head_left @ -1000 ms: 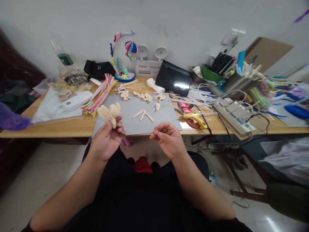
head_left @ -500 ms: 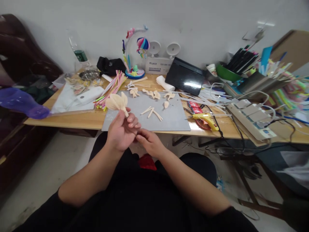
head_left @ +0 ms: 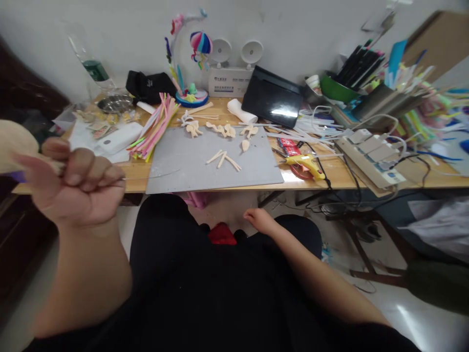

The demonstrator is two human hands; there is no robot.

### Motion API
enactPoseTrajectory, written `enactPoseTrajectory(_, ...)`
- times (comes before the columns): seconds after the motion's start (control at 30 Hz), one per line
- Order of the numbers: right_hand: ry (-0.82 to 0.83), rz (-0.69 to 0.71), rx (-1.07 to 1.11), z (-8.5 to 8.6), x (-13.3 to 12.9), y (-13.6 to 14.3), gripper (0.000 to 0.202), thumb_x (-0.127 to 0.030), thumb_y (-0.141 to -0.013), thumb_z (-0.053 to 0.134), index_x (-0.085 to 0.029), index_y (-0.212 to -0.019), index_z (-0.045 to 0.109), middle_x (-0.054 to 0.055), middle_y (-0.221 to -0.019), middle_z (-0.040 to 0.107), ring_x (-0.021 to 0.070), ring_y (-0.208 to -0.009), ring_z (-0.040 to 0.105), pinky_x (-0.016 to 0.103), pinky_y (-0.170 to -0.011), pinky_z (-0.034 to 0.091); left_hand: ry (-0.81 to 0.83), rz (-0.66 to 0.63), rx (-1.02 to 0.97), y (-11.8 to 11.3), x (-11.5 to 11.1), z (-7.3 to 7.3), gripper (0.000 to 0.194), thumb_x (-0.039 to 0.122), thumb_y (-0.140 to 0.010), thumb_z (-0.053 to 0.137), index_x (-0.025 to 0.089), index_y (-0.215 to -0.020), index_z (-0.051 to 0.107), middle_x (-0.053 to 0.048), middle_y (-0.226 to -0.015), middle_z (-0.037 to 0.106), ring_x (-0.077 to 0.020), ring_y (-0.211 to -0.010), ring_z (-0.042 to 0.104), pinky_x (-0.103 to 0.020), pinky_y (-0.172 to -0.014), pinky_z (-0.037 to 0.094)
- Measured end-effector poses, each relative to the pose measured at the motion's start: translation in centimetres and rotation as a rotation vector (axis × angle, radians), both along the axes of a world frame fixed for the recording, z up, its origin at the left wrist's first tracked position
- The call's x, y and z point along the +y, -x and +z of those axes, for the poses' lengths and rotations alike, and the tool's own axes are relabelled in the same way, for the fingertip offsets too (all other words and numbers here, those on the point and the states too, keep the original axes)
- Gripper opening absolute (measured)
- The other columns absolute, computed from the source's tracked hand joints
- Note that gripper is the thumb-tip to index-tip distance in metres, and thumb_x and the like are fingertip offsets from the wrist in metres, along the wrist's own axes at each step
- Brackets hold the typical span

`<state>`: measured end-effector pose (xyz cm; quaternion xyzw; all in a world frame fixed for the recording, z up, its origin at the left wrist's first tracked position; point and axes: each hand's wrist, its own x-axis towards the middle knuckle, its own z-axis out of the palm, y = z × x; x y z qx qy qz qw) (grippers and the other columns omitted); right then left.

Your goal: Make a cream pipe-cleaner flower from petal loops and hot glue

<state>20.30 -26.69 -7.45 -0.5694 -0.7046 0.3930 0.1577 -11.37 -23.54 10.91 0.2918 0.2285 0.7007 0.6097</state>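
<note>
At the far left, my left hand [head_left: 82,181] is closed around the base of a cream fuzzy flower [head_left: 16,146], partly cut off by the picture's edge. A thin wire [head_left: 154,176] comes out of that fist and runs right, over the grey mat [head_left: 183,156]. My right hand [head_left: 261,221] is low in front of the desk, over my lap, its fingers pressed together; whether anything is in them I cannot make out. On the mat lie cream strips [head_left: 223,159], a small cream petal [head_left: 245,145] and curled cream pieces [head_left: 222,129].
A yellow glue gun [head_left: 304,164] rests right of the mat, near a power strip [head_left: 370,159] with cables. Coloured pipe cleaners [head_left: 157,127] lie to the left. Behind stand a black case [head_left: 273,98], a white emergency light [head_left: 229,80] and a decorated arch [head_left: 192,95].
My left hand has swung far left and closer to the camera with the flower. My right hand has parted from it, moving right and slightly lower. The view has shifted a little.
</note>
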Motion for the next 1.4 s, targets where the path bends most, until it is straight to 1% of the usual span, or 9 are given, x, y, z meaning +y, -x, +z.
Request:
enactPoseTrajectory(0.2,-0.196,0.050,-0.081,5.3,3.3,1.6,0.015,-0.018,-0.082,0.050,-0.016,-0.080,0.065,0.004,-0.078,0.064,0.0148,-0.075,0.056,0.027,-0.072,0.040,-0.009,-0.197,0.347,-7.0,-0.7,-2.4,0.020,0.030,-0.068,0.071,0.014,-0.060,0.061,0.006,-0.036,0.033,-0.0038,-0.034,0.027,-0.019,-0.039,0.021)
enactPoseTrajectory(0.37,-0.371,0.142,-0.110,10.5,5.7,3.3,0.019,-0.013,-0.076,0.059,-0.014,-0.094,0.065,0.008,-0.101,0.060,0.0143,-0.089,0.056,0.026,-0.083,0.040,0.023,-0.291,0.581,-8.7,-1.4,-1.6,0.019,0.030,-0.076,0.063,0.014,-0.066,0.064,0.003,-0.042,0.045,-0.0047,-0.037,0.038,-0.017,-0.037,0.028)
enactPoseTrajectory(0.43,-0.449,0.177,-0.134,11.6,6.5,4.3,0.027,-0.011,-0.075,0.059,-0.015,-0.101,0.063,0.009,-0.112,0.058,0.0153,-0.098,0.055,0.027,-0.087,0.039,0.031,-0.342,0.630,-9.3,-1.6,-1.4,0.018,0.029,-0.077,0.060,0.014,-0.068,0.063,0.003,-0.045,0.048,-0.0039,-0.035,0.038,-0.016,-0.036,0.027)
enactPoseTrajectory(0.53,-0.458,0.097,-0.180,12.8,7.7,5.8,0.024,-0.016,-0.079,0.053,-0.018,-0.101,0.063,0.009,-0.104,0.064,0.0198,-0.098,0.057,0.031,-0.086,0.040,0.044,-0.448,0.685,-10.6,-2.0,-1.8,0.015,0.028,-0.076,0.060,0.014,-0.070,0.061,0.000,-0.055,0.057,-0.0027,-0.035,0.038,-0.016,-0.034,0.025)
enactPoseTrajectory(0.73,-0.422,0.008,-0.041,14.0,8.7,6.8,0.018,-0.019,-0.078,0.052,-0.014,-0.092,0.063,0.007,-0.096,0.068,0.0181,-0.089,0.061,0.030,-0.079,0.045,0.060,-0.288,0.615,-11.5,-1.7,-3.6,0.014,0.026,-0.075,0.060,0.012,-0.074,0.062,-0.001,-0.063,0.059,-0.0006,-0.036,0.037,-0.016,-0.037,0.026)
enactPoseTrajectory(0.9,0.018,-0.146,0.854,13.4,6.4,5.3,0.021,-0.017,-0.070,0.059,-0.017,-0.090,0.062,0.001,-0.081,0.070,0.0110,-0.077,0.065,0.028,-0.075,0.050,0.080,-0.193,0.495,-10.1,-0.7,-4.2,0.011,0.021,-0.073,0.062,0.012,-0.079,0.061,0.000,-0.063,0.059,-0.0004,-0.036,0.038,-0.017,-0.039,0.027)
enactPoseTrajectory(0.97,0.062,-0.240,1.014,13.0,5.4,4.8,0.023,-0.017,-0.063,0.065,-0.017,-0.086,0.062,0.000,-0.075,0.070,0.0107,-0.072,0.065,0.028,-0.073,0.051,0.102,-0.182,0.470,-10.0,-0.5,-4.4,0.012,0.020,-0.071,0.063,0.012,-0.079,0.061,0.000,-0.062,0.058,0.0001,-0.035,0.037,-0.016,-0.039,0.026)
enactPoseTrajectory(1.27,-0.090,-0.264,0.992,13.4,2.7,5.2,0.027,-0.018,-0.056,0.074,-0.018,-0.079,0.060,-0.005,-0.063,0.065,0.0068,-0.058,0.060,0.020,-0.060,0.048,0.118,-0.215,0.611,-11.5,-1.3,-5.8,0.022,0.027,-0.067,0.069,0.015,-0.084,0.060,0.005,-0.053,0.050,-0.0032,-0.038,0.038,-0.016,-0.037,0.026)
enactPoseTrajectory(1.4,-0.084,-0.281,0.947,12.7,2.6,5.4,0.026,-0.020,-0.057,0.074,-0.019,-0.077,0.058,-0.005,-0.062,0.063,0.0075,-0.057,0.059,0.020,-0.058,0.048,0.080,-0.213,0.712,-11.7,-1.3,-5.9,0.026,0.029,-0.065,0.071,0.016,-0.085,0.060,0.001,-0.064,0.058,-0.0069,-0.045,0.048,-0.019,-0.042,0.035)
